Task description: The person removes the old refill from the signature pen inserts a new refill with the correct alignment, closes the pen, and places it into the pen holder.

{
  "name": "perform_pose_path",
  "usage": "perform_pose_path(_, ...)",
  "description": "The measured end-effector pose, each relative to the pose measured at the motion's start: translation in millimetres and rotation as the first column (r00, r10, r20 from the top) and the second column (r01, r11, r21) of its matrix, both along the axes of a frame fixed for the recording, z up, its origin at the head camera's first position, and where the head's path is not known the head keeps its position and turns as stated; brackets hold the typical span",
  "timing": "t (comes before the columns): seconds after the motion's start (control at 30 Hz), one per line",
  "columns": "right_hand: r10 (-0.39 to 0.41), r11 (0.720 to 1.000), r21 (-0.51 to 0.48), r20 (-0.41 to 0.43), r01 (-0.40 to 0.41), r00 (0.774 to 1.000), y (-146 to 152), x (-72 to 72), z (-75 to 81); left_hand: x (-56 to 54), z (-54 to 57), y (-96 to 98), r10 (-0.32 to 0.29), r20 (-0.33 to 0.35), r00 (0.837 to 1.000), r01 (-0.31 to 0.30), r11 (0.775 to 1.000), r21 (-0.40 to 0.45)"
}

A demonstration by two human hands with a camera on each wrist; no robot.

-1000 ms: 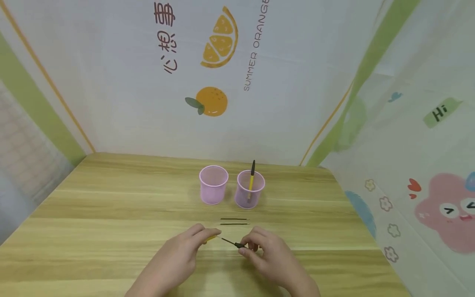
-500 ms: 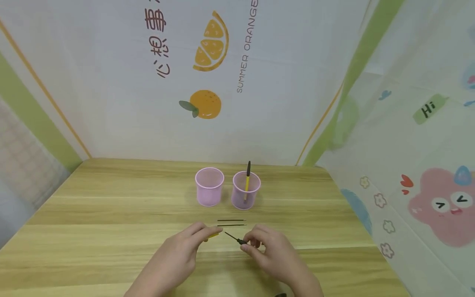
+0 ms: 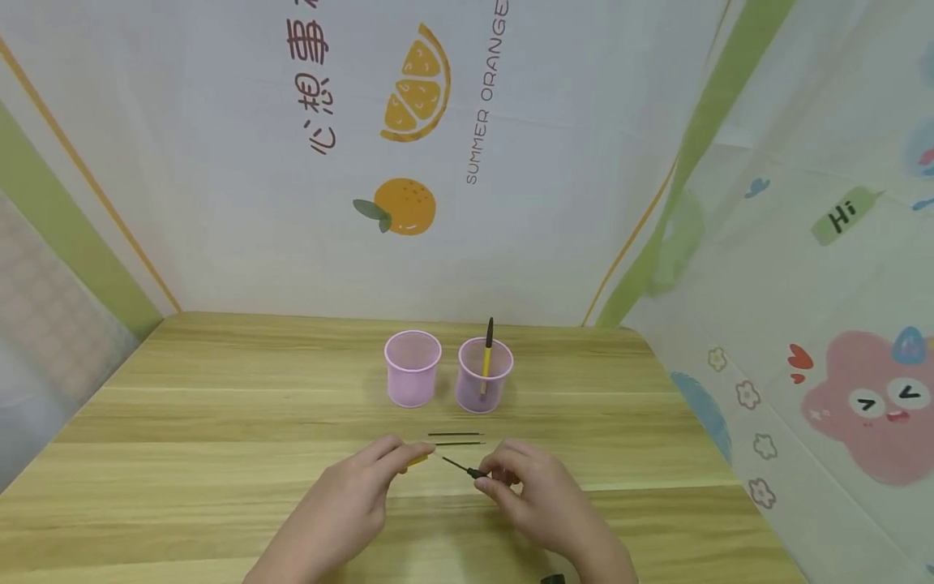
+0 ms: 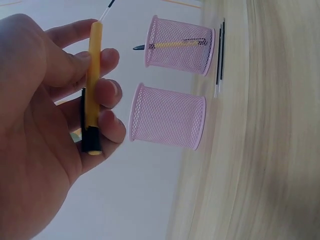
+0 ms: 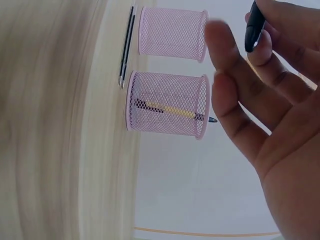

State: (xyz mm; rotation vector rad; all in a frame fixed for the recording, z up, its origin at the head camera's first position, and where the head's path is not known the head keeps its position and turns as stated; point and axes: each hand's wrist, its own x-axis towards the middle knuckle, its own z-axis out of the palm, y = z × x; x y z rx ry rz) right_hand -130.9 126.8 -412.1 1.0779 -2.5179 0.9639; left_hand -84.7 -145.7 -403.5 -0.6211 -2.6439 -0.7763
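Note:
My left hand holds the yellow barrel of a pen between thumb and fingers, its black clip end toward the palm. Opposite it, my right hand pinches the pen's black tip section between thumb and fingertips. From that section a thin dark refill runs toward the barrel, its clear end right at the barrel's mouth. Just beyond the hands, two more refills lie side by side on the wooden table.
Behind the refills stand two pink mesh pen cups, the left cup and the right cup. A yellow and black pen leans in the right one. A small black object shows at the bottom edge. Printed cloth hangs behind.
Half a second ago the refill's clear end was not visible; now it shows at the barrel's mouth. Both hands keep their holds. The head view has shifted slightly since one second ago.

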Motion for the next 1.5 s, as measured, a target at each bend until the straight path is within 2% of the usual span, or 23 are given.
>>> perform_pose_path(0.13,0.008,1.0,-0.008,-0.006,-0.008,1.0,-0.3,-0.3,0.4,0.7,0.6,-0.4,0.007,0.038,0.999,-0.006,1.0,-0.009)
perform_pose_path(0.27,0.022,1.0,-0.014,-0.036,-0.022,0.999,-1.8,-1.2,0.7,0.6,-0.9,-0.1,-0.013,0.057,0.998,0.013,1.0,-0.016)
perform_pose_path(0.37,0.034,0.999,-0.03,-0.009,-0.035,0.999,-3.2,-1.4,1.3,0.6,-2.6,0.2,-0.025,0.054,0.998,0.026,0.999,-0.02)
perform_pose_path(0.47,0.041,0.998,-0.058,0.03,-0.039,0.999,-4.1,-1.4,1.9,0.8,-4.0,1.0,-0.055,0.044,0.998,0.055,0.998,-0.008)
perform_pose_path(0.53,0.054,0.995,-0.081,0.023,-0.052,0.998,-4.7,-1.5,2.1,1.2,-4.5,2.6,-0.093,0.053,0.994,0.092,0.996,0.018)
perform_pose_path(0.67,0.121,0.98,-0.152,-0.038,-0.125,0.992,-6.1,-2.3,1.4,2.4,-5.2,7.4,-0.16,0.076,0.984,0.155,0.986,0.069)
perform_pose_path(0.77,0.186,0.96,-0.203,-0.044,-0.191,0.982,-6.5,-2.4,0.3,3.5,-5.9,9.9,-0.153,0.068,0.986,0.147,0.986,0.081)
perform_pose_path(0.83,0.208,0.951,-0.233,0.0,-0.203,0.978,-6.5,-1.7,-0.2,4.0,-6.1,10.7,-0.141,0.064,0.988,0.135,0.987,0.09)
perform_pose_path(1.0,0.174,0.951,-0.283,0.16,-0.124,0.972,-6.5,1.1,0.0,5.3,-6.2,11.6,-0.153,0.085,0.985,0.141,0.982,0.127)
perform_pose_path(1.1,0.148,0.952,-0.293,0.205,-0.084,0.968,-6.3,1.8,-0.3,5.2,-6.5,11.6,-0.167,0.09,0.982,0.152,0.977,0.151)
perform_pose_path(1.3,0.122,0.957,-0.285,0.193,-0.063,0.974,-4.7,0.9,-2.8,4.1,-8.1,12.0,-0.188,0.055,0.981,0.176,0.969,0.174)
perform_pose_path(1.5,0.112,0.965,-0.252,0.143,-0.073,0.983,-4.6,0.6,-4.2,5.2,-8.2,13.5,-0.198,0.083,0.977,0.182,0.969,0.169)
